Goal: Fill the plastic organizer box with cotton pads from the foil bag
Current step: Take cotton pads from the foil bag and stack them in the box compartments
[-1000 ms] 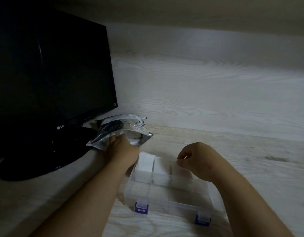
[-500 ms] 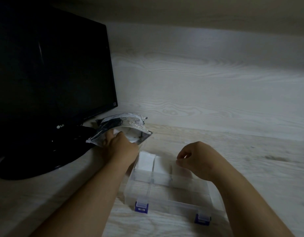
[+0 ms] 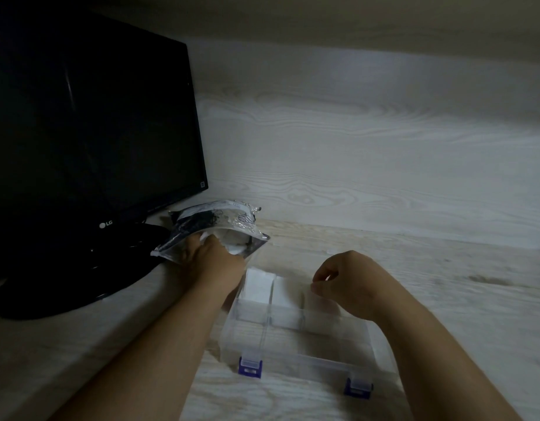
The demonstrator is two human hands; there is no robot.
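Your left hand (image 3: 212,258) reaches into the mouth of the crinkled silver foil bag (image 3: 202,218), which lies on the pale wood-grain desk (image 3: 445,299) just beside the foot of the black flat-screen monitor (image 3: 89,132); white cotton pads (image 3: 236,242) show inside the opening, and your fingers curl in among them, though whether they grip one cannot be told (the back of the hand hides them). Your right hand (image 3: 349,281) hovers over the far right end of the clear plastic organizer box (image 3: 299,361), fingers loosely curled, thumb near forefinger, nothing seen between them; the box sits on the desk in front of you, its two blue latches (image 3: 250,366) toward you; square white pads (image 3: 256,285) lie in its far left compartments. Behind the desk rises a pale wood-grain wall panel (image 3: 354,147); the light is dim.
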